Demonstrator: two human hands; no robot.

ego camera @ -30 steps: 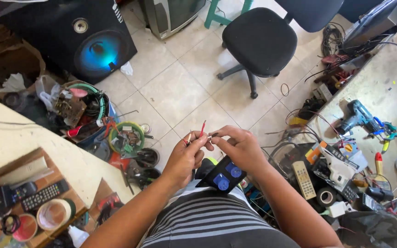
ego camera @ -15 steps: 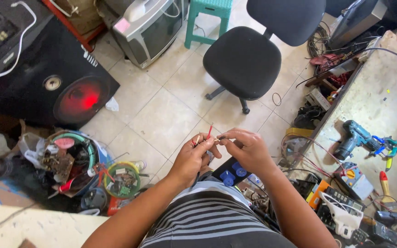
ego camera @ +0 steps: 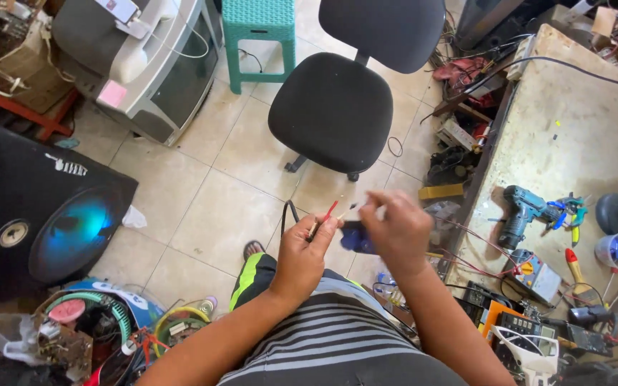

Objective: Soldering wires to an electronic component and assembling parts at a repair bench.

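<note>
My left hand (ego camera: 303, 251) pinches a thin red wire (ego camera: 329, 211) whose bare end points up and to the right. A black wire (ego camera: 285, 214) loops up beside that hand. My right hand (ego camera: 395, 227) is raised beside it, fingers pinched on a small wire end near the red wire's tip. A small dark blue device (ego camera: 355, 237) sits just below and between both hands, partly hidden by them. Both hands hover over my lap and the tiled floor.
A black office chair (ego camera: 334, 107) stands ahead, a teal stool (ego camera: 257, 28) behind it. A large black speaker (ego camera: 37, 221) and an old television (ego camera: 159, 68) are at left. The workbench (ego camera: 574, 129) at right holds a blue drill (ego camera: 520, 211), screwdrivers and a multimeter. Parts clutter lies bottom left.
The view has swung upward and to the right, so the chair is nearer the centre. My hands stay together on the wires, and the speaker's light turned from red to blue.
</note>
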